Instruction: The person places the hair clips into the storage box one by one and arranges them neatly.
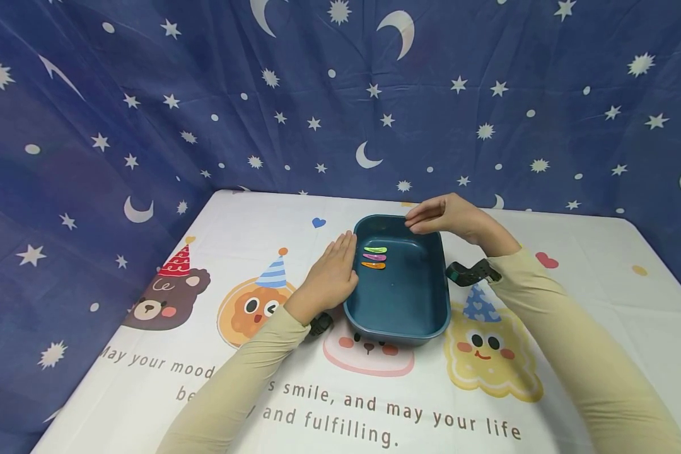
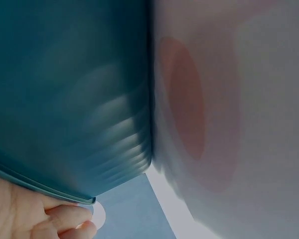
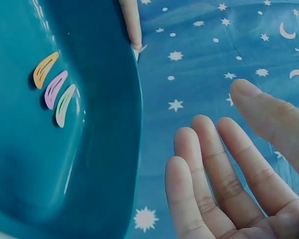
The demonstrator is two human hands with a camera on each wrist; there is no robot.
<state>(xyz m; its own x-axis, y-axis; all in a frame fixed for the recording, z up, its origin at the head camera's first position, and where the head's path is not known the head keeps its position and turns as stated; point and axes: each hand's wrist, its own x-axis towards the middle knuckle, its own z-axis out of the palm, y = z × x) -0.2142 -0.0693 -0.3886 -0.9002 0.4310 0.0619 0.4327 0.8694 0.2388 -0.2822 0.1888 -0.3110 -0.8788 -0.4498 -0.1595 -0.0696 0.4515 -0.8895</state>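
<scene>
A dark teal basin (image 1: 400, 302) with rounded corners stands on the table. Three hair clips lie in a row on its floor near the left wall: a green clip (image 1: 376, 250), a pink clip (image 1: 374, 257) and an orange clip (image 1: 373, 265). My left hand (image 1: 331, 271) rests against the basin's left rim with its fingers stretched forward. Above the far right corner of the basin hovers my right hand (image 1: 445, 215); in the right wrist view its fingers (image 3: 229, 184) are extended, slightly bent and spread from the thumb, with nothing between them.
A white tablecloth (image 1: 590, 284) printed with cartoon figures and lettering covers the table. Behind the far edge hangs a blue cloth (image 1: 318, 94) with stars and moons. Each wrist wears a dark strap (image 1: 471, 272).
</scene>
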